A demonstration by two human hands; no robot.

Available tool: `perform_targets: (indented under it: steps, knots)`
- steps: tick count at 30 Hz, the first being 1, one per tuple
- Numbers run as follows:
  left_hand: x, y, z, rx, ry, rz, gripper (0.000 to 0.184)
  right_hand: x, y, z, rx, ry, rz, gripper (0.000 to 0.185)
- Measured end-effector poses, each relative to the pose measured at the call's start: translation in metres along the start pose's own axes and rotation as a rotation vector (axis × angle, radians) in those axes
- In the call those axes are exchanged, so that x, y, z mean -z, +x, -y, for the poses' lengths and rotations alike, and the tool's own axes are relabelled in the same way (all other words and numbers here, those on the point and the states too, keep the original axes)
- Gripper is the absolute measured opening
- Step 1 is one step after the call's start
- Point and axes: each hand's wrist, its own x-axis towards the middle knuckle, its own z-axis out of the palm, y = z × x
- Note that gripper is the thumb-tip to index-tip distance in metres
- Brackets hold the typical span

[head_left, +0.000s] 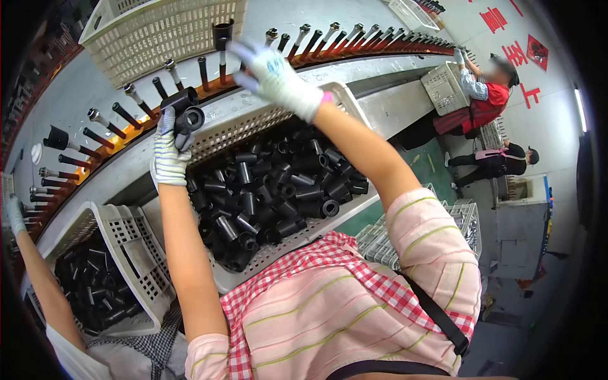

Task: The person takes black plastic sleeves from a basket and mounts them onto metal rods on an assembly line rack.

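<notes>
My left hand (171, 149), in a striped knit glove, is closed on black plastic sleeves. One sleeve (180, 100) lies sideways at the fingertips, and another (190, 119) shows its round open end. Reaching across the basket, my gloved right hand (278, 81) is blurred, with its fingers apart and nothing visible in them. Close to those fingers, a black sleeve (221, 35) sits on top of an upright post in the rack. Below both hands, a pale perforated basket (345, 101) holds many loose black sleeves (272, 190).
A curved row of upright posts (313, 43) runs along the metal bench. Behind it stands a pale crate (158, 38). At left are another basket of black parts (136, 253) and a co-worker's gloved hand (15, 212). Two other people (487, 101) work along the line at right.
</notes>
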Motion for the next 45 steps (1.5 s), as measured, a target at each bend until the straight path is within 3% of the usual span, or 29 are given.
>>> perform_targets:
  steps: [3,5,7,9,10,15,17,21,23,25,27,28,29,32,35,36,37,40,43,45]
  knots:
    - [0.002,0.001,0.0,-0.009,-0.014,0.069,0.026,-0.024,-0.081,0.005,-0.09,0.112,0.386,0.017]
    - [0.0,0.001,0.0,-0.009,-0.019,0.08,0.026,-0.044,-0.135,-0.012,-0.142,-0.057,0.75,0.017]
    - [-0.006,0.0,0.001,-0.016,-0.016,-0.038,0.025,-0.061,-0.175,-0.025,-0.314,-0.192,0.964,0.021]
    - [-0.001,0.001,0.002,-0.016,-0.014,0.062,0.026,-0.07,-0.199,-0.033,-0.384,-0.264,1.05,0.026]
    - [-0.002,-0.001,0.002,-0.022,-0.013,0.012,0.026,-0.071,-0.2,-0.04,-0.377,-0.257,1.029,0.035]
    - [-0.001,-0.002,0.002,-0.009,-0.012,-0.042,0.028,-0.059,-0.178,-0.04,-0.365,-0.279,0.921,0.027]
    - [-0.007,-0.009,-0.003,-0.025,-0.002,-0.031,0.027,-0.016,-0.144,-0.019,-0.359,-0.036,0.761,0.022]
    - [-0.001,-0.002,0.001,-0.002,-0.021,0.019,0.025,0.051,-0.08,-0.046,-0.46,0.253,0.182,0.018]
    - [-0.006,-0.005,-0.001,0.0,-0.012,-0.063,0.025,0.073,-0.05,-0.073,-0.54,0.047,-0.204,0.021]
    - [-0.009,-0.006,-0.002,-0.012,-0.026,-0.043,0.024,0.083,-0.023,-0.105,-0.599,0.024,-0.311,0.023]
    - [-0.009,-0.008,-0.003,-0.011,-0.03,-0.024,0.024,0.064,-0.003,-0.14,-0.471,-0.191,-0.274,0.021]
    - [-0.007,-0.007,-0.002,-0.008,-0.028,-0.026,0.024,0.052,0.004,-0.14,-0.461,-0.257,-0.138,0.021]
    - [-0.004,-0.005,-0.002,-0.014,-0.022,0.013,0.024,0.043,0.012,-0.141,-0.401,-0.191,-0.175,0.023]
    - [0.0,-0.003,0.0,-0.004,-0.01,0.051,0.024,0.04,0.034,-0.131,-0.653,0.051,-0.156,0.026]
    - [-0.018,-0.008,-0.003,-0.033,-0.014,-0.081,0.021,0.021,0.047,-0.127,-0.273,-0.149,-0.077,0.023]
    - [-0.02,-0.01,-0.005,-0.03,-0.005,-0.076,0.021,0.028,0.05,-0.101,-0.134,-0.354,0.101,0.022]
    - [-0.02,-0.011,-0.005,-0.026,0.003,-0.071,0.021,0.019,0.045,-0.098,-0.101,-0.354,0.06,0.02]
    - [-0.007,-0.005,-0.001,-0.013,-0.005,-0.013,0.023,0.005,0.039,-0.088,-0.306,-0.037,-0.131,0.019]
    - [0.0,-0.004,0.002,-0.02,-0.014,0.005,0.025,0.001,0.039,-0.061,-0.129,-0.125,-0.041,0.022]
    - [0.001,-0.004,-0.002,-0.031,-0.029,0.031,0.026,0.006,0.027,-0.039,-0.001,-0.077,-0.149,0.027]
